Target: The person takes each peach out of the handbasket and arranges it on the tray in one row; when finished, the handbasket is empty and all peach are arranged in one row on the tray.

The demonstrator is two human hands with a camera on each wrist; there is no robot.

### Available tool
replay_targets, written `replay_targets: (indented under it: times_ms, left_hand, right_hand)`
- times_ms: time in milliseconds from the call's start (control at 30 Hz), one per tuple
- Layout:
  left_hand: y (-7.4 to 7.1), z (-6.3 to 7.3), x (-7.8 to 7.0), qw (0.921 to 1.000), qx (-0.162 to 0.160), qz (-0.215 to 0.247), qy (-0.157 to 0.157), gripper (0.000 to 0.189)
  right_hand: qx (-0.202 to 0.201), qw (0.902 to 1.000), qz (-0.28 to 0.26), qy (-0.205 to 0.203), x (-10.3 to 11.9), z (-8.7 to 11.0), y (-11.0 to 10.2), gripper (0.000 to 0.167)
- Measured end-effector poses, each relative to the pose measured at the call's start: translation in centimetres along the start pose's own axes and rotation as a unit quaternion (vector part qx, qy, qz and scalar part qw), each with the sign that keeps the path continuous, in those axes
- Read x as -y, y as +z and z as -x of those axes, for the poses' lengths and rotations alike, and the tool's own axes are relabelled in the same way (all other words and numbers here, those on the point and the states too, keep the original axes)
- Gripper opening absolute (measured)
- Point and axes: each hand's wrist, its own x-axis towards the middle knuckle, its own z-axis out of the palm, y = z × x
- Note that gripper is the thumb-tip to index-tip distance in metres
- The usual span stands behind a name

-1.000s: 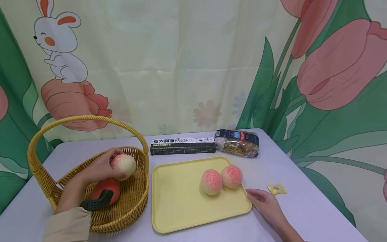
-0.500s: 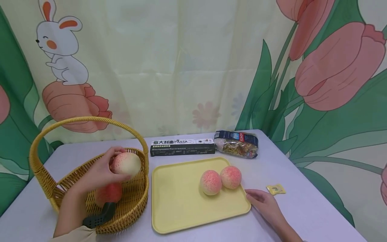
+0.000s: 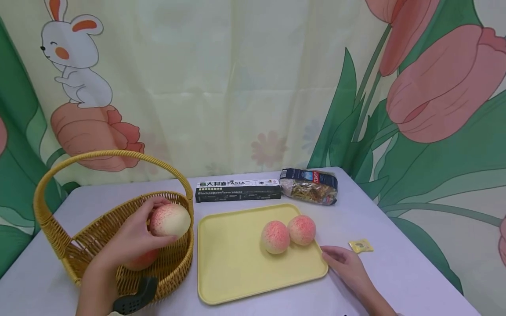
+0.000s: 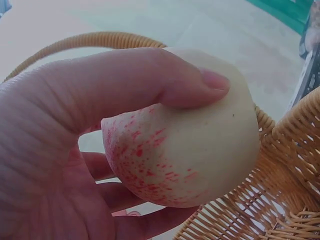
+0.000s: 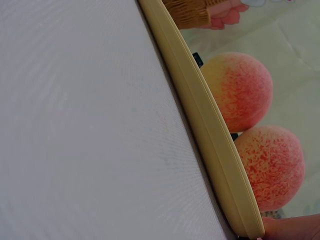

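My left hand (image 3: 132,235) grips a pale peach (image 3: 174,221) speckled with pink, thumb over one side and fingers around the other. It is raised inside the wicker basket (image 3: 189,259), near the right rim and under the arched handle. Lower in the basket lies a redder peach (image 3: 142,260), partly covered by my left wrist. My right hand (image 3: 349,265) pinches the right edge of a yellow tray (image 3: 233,263) near its front corner. Two pink peaches (image 3: 275,237) sit side by side on the tray; the right wrist view shows them beyond the tray's rim (image 5: 210,135).
Behind the tray stand a black and white pasta box (image 3: 239,191) and a bag of pasta (image 3: 309,187). A small yellow packet (image 3: 360,245) lies to the right of the tray. A printed curtain (image 3: 205,87) hangs behind the table.
My left hand has lifted the pale peach and carried it rightward toward the basket's right rim. The right hand and the tray stay where they were.
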Motion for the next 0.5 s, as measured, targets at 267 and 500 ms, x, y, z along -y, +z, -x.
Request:
replay_targets:
  times_ms: [267,500]
  left_hand:
    - [0.1,-0.1,-1.0,0.9993,0.006,-0.033,0.015,0.077]
    - [0.1,0.2,-2.2,0.9989,0.014,-0.043,0.012,0.075]
  right_hand:
    - [0.0,0.9999,-0.009,-0.005,0.1,0.0,-0.2,0.031]
    - [0.002,1.0,-0.008,-0.003,0.1,-0.1,-0.1,0.031]
